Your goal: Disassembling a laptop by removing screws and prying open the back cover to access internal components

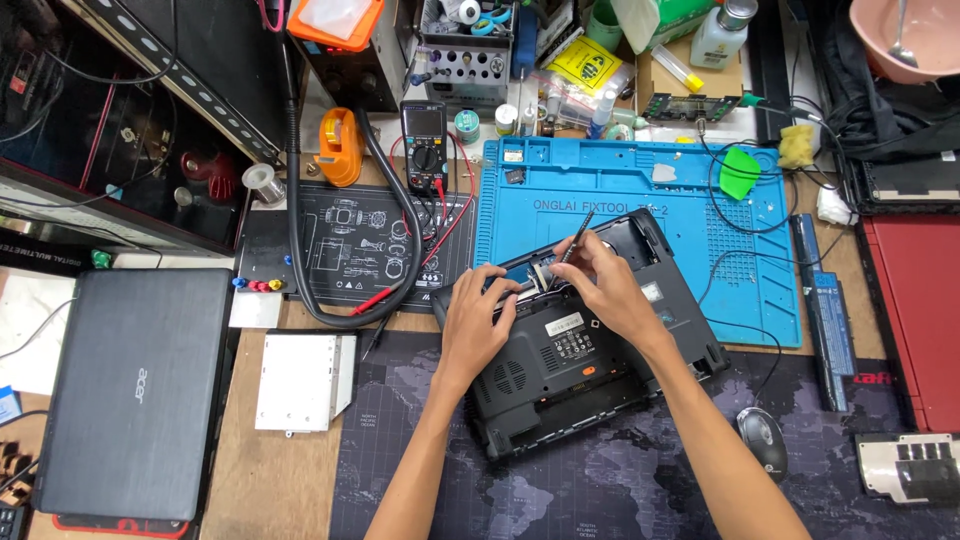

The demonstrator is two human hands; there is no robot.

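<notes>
While the left hand [478, 318] lies flat, fingers spread, on the upturned black plastic laptop base [580, 345], the right hand [600, 285], at its two o'clock, pinches a thin dark screwdriver [577, 238].

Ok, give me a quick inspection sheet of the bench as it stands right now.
Surface: wooden bench with a blue repair mat and a dark map-printed desk mat.
Job's things: black laptop base lying underside up, across both mats.
Clutter: closed grey laptop, silver drive, multimeter, mouse, battery pack.
Grippers: left hand presses on the base; right hand holds a thin tool over the open bay.
Cables: thick black hose, red and black meter leads, mouse cable.
Surroundings: shelves of bottles and parts, pink bowl, red laptop.
</notes>
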